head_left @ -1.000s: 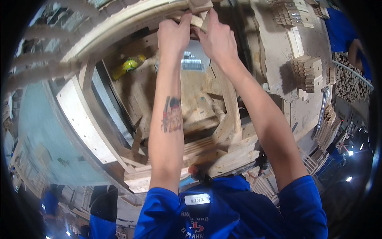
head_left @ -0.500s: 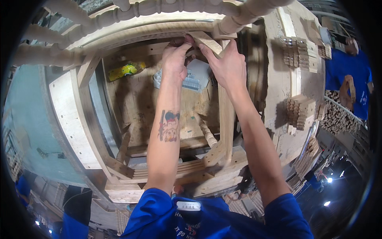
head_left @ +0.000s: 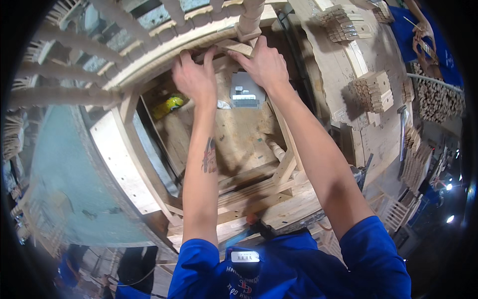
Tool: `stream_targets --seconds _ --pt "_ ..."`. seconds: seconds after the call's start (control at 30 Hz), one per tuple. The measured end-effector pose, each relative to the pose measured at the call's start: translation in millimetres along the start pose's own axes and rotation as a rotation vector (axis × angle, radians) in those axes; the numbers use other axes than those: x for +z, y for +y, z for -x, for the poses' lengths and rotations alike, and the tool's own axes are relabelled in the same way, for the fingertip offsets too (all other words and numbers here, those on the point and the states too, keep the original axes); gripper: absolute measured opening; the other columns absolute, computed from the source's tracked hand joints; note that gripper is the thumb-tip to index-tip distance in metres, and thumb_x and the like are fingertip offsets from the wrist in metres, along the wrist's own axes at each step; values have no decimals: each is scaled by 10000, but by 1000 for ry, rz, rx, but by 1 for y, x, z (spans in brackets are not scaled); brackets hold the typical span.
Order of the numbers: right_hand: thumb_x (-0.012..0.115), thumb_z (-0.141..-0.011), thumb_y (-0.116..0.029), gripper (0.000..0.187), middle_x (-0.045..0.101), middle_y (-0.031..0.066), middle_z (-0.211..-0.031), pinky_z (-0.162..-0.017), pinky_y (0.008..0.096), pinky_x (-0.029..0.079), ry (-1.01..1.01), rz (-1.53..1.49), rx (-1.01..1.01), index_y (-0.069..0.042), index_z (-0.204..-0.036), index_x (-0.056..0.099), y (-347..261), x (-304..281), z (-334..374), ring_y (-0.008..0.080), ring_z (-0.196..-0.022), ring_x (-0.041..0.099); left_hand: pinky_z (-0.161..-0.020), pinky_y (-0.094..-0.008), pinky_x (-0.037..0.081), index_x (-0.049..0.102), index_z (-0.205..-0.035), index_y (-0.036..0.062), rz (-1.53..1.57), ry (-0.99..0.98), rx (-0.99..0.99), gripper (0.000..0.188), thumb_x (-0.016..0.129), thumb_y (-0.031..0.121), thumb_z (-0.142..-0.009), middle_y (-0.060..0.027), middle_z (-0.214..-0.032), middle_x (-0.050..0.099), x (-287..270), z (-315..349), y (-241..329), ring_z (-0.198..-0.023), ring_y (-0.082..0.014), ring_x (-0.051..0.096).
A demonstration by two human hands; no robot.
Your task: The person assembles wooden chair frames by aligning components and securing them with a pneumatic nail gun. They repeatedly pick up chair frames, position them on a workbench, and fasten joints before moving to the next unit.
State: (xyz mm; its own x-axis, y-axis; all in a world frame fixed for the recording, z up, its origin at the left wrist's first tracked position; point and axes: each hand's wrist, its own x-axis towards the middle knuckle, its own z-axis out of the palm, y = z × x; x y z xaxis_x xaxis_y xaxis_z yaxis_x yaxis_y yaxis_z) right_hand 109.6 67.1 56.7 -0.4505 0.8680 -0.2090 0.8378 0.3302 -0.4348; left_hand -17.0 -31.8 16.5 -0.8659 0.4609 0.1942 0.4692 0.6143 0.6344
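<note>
An unfinished wooden chair frame stands in front of me, seen from above, with turned spindles fanning out at the top left. A small wooden corner block sits against the inside of the curved back rail, beside a turned post. My left hand presses its fingers on the rail and the block's left end. My right hand lies on the block's right end, fingers pushing it into the corner.
Through the seat opening I see a plywood bench top with a grey tool and a yellow-green object. Stacks of small wooden blocks and a bundle of thin sticks lie at the right. Another person's hand is at the top right.
The view has shifted, so the chair frame and both hands sit lower in the picture. Both hands stay together at the corner block on the back rail.
</note>
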Motion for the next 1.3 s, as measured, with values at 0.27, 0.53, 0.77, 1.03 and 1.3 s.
stream_targets --seconds 0.27,0.53,0.77,1.03,1.3 --pt "717 -833 -662 772 732 297 -937 -867 531 576 -45 -28 25 38 -1102 537 -10 -3 2 460 -941 723 -1057 -512 381 684 -1284 245 -367 66 657 688 812 617 -720 -88 -1208 652 -3 -46 -45 -1150 -329 579" --pt "710 -809 -716 833 720 304 -853 -801 518 593 -57 13 108 58 -1065 539 -7 -1 1 468 -883 726 -1156 -532 289 680 -1310 195 -223 79 542 540 747 226 -775 23 -1367 662 35 -14 -36 -1321 -206 563" --pt "651 -882 -686 780 710 321 -864 -852 509 569 -50 -37 27 69 -1063 570 -4 -2 -7 479 -939 717 -1079 -539 351 677 -1220 119 -34 137 357 407 781 306 -875 -121 -1280 647 20 8 -12 -1224 -309 574" --pt "462 -994 -645 731 677 376 -881 -864 577 524 -22 -297 122 69 -1026 617 -2 -3 -12 562 -963 655 -838 -299 512 660 -1102 -38 1195 -360 -724 370 674 323 -1023 -56 -1053 665 42 36 29 -970 -115 602" --pt "453 -1003 -641 724 695 346 -954 -866 555 528 -14 -318 98 61 -1076 612 4 4 -15 527 -1014 663 -687 -281 500 687 -903 -61 1060 -433 -587 353 713 285 -965 -50 -799 663 41 25 22 -734 -99 581"
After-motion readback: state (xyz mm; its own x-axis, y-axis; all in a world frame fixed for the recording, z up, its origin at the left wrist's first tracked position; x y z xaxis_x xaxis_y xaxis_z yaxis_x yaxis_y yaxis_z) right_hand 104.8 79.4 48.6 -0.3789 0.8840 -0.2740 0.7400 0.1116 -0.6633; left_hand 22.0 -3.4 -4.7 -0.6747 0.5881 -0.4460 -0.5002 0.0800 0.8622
